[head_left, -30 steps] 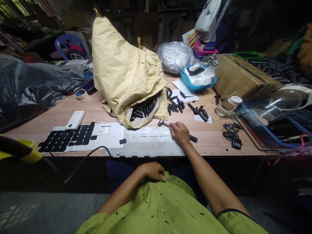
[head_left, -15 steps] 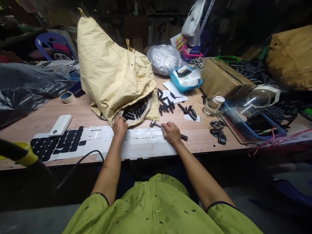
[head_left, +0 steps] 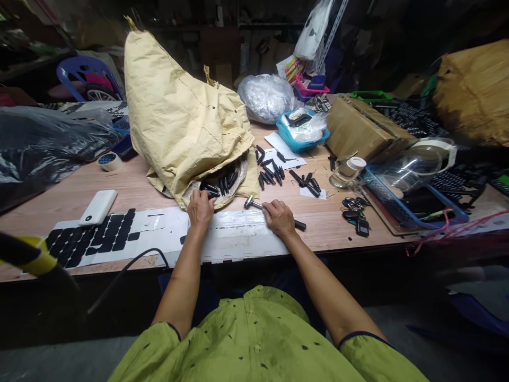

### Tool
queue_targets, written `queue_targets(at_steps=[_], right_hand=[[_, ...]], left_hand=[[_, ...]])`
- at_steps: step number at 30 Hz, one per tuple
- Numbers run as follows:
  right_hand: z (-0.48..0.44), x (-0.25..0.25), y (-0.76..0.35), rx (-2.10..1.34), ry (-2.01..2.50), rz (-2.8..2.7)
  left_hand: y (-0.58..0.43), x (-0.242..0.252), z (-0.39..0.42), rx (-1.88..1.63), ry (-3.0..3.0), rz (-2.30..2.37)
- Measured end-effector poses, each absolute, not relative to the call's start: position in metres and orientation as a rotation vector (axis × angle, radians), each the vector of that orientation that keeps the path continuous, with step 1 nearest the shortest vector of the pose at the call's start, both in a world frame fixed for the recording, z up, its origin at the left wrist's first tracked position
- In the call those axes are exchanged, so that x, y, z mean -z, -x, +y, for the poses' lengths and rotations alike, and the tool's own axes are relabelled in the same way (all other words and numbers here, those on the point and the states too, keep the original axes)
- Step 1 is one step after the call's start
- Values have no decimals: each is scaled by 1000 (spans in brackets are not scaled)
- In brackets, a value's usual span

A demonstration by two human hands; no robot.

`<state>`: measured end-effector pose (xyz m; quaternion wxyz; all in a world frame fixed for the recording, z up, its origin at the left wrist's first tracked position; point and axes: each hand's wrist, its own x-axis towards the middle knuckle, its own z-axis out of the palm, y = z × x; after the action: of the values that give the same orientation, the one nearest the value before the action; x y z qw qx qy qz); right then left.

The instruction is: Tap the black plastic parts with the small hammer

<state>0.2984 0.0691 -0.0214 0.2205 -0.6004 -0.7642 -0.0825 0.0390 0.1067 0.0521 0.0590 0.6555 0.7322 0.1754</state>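
Observation:
My left hand [head_left: 201, 209] is at the mouth of a big tan paper sack [head_left: 178, 101], its fingers curled in beside several black tapered pieces [head_left: 225, 183] lying in the opening. Its fingertips are partly hidden, and I cannot make out what they grip. My right hand [head_left: 279, 216] is closed around a small hammer [head_left: 300, 225]; the metal head points left and the black handle end sticks out to the right. Under both hands lies a white sheet [head_left: 238, 239] along the table's front edge. More loose black pieces [head_left: 272, 172] are scattered right of the sack.
A white power bank [head_left: 98, 207] and black adhesive pads [head_left: 115, 231] are at left, near a tape roll [head_left: 109, 161]. To the right are keys [head_left: 357, 215], a glass jar [head_left: 348, 172], a blue basket [head_left: 413, 207] with a clear jug, and a cardboard box [head_left: 366, 127].
My left hand has shifted slightly right along the sack's mouth, nearer the black pieces. My right hand keeps the hammer in nearly the same place.

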Motion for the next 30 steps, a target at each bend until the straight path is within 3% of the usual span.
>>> queue_targets(at_steps=[8, 21, 30], right_hand=[[69, 22, -302, 231, 1655, -2110], [71, 23, -308, 171, 1632, -2108], [39, 3, -294, -106, 1472, -1899]], left_hand=[[-85, -25, 63, -484, -2512, 1378], [-60, 3, 77, -700, -2157, 1313], [-65, 4, 75, -745, -2103, 1322]])
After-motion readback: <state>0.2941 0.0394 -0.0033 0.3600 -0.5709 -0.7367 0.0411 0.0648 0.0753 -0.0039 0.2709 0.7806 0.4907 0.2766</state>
